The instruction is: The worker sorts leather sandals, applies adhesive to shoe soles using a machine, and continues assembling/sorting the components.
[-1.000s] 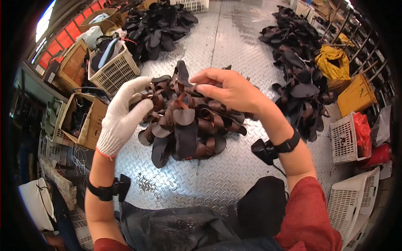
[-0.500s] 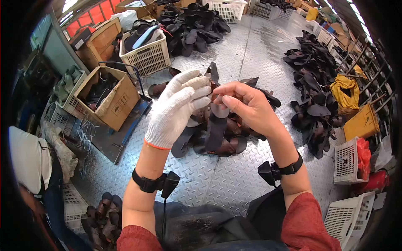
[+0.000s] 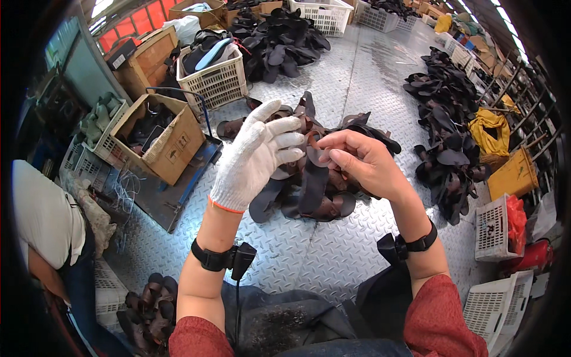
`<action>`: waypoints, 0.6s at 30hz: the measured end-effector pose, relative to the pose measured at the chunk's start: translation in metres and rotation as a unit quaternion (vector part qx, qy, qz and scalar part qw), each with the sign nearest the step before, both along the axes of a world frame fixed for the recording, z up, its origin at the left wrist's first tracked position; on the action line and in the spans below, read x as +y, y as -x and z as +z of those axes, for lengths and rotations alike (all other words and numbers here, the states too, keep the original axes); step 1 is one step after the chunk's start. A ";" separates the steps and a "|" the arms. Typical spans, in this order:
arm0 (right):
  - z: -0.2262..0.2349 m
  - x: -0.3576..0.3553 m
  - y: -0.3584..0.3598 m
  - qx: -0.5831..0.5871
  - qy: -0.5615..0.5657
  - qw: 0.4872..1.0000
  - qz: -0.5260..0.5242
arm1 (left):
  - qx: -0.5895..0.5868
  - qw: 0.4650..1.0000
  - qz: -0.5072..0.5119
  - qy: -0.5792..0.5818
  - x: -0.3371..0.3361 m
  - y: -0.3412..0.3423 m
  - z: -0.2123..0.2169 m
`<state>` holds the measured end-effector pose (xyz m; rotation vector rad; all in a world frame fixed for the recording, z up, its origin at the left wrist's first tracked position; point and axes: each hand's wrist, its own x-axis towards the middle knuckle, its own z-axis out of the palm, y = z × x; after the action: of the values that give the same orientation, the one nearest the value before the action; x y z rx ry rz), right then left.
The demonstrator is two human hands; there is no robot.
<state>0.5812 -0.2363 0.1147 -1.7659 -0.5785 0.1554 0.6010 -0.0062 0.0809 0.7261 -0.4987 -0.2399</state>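
Observation:
My left hand [image 3: 257, 156] wears a white knitted glove with an orange cuff edge. Its fingers are stretched out and apart, with nothing seen in them. Bare, my right hand [image 3: 363, 163] has thumb and forefinger pinched together on a small curved brown strip [image 3: 313, 140], which lies between the two hands; its far end is hard to make out. Below and beyond both hands, a heap of dark shoe parts [image 3: 313, 189], with flat soles and brown uppers, lies on the metal floor, partly covered by my fingers.
A cardboard box [image 3: 169, 152] stands on a flat trolley [image 3: 160, 214] at left, near a white crate [image 3: 217, 83]. Further shoe-part heaps lie at back [image 3: 279, 44] and right [image 3: 443, 119]. Another person [image 3: 50, 220] is at far left. More crates [image 3: 496, 306] stand lower right.
The gloved left hand has drawn back a little from the right, its fingers now more spread. My right hand has shifted slightly right, and the brown strip shows more clearly.

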 end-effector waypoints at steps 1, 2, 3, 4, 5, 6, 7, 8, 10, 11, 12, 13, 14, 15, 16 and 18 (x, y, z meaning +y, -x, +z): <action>-0.001 0.000 -0.001 0.000 -0.002 1.000 0.001 | -0.004 1.000 0.006 -0.017 0.001 0.000 -0.001; -0.002 0.000 -0.002 -0.003 -0.004 1.000 0.005 | -0.007 0.999 0.011 -0.034 0.001 0.000 -0.001; -0.004 0.000 -0.003 -0.005 -0.005 1.000 0.006 | -0.007 0.999 0.011 -0.035 -0.002 0.001 0.000; -0.004 0.000 -0.004 -0.005 -0.006 1.000 0.006 | 0.014 0.999 0.030 -0.042 -0.006 0.002 0.003; -0.005 -0.001 -0.005 -0.008 -0.003 1.000 0.004 | 0.035 0.997 0.049 -0.049 -0.008 0.003 0.004; -0.005 -0.001 -0.006 -0.012 0.000 1.000 0.003 | 0.035 0.997 0.049 -0.051 -0.006 0.003 0.003; -0.003 -0.001 -0.006 -0.012 -0.002 1.000 0.004 | 0.035 0.998 0.023 -0.055 -0.004 0.002 0.000; 0.001 -0.003 -0.005 -0.015 0.006 1.000 0.003 | 0.034 0.998 -0.004 -0.058 -0.002 0.002 -0.002; 0.002 -0.008 -0.007 -0.018 0.014 1.000 0.001 | 0.048 0.995 0.018 -0.081 -0.005 0.000 -0.003; 0.001 -0.011 -0.009 -0.022 0.023 0.999 0.000 | 0.045 0.995 0.008 -0.085 -0.004 0.000 -0.003; 0.000 -0.014 -0.010 -0.027 0.032 0.999 -0.003 | 0.042 0.995 -0.003 -0.089 -0.005 0.000 -0.003; -0.001 -0.015 -0.011 -0.026 0.032 0.999 -0.004 | 0.043 0.995 -0.004 -0.089 -0.007 0.000 -0.002; -0.003 -0.017 -0.012 -0.020 0.020 1.000 -0.004 | 0.038 0.994 0.002 -0.098 -0.009 0.000 -0.001; -0.005 -0.018 -0.013 -0.014 0.010 1.000 -0.004 | 0.033 0.994 0.008 -0.107 -0.012 0.000 0.000; -0.007 -0.019 -0.014 -0.012 0.010 1.000 -0.006 | 0.035 0.994 0.006 -0.107 -0.014 -0.001 -0.001; -0.007 -0.020 -0.014 -0.026 -0.005 1.000 -0.015 | 0.028 0.989 0.041 -0.140 -0.017 0.000 0.001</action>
<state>0.5950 -0.2564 0.1074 -1.7719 -0.5891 0.0865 0.6006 -0.0236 0.0815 1.0094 -0.3847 -0.2545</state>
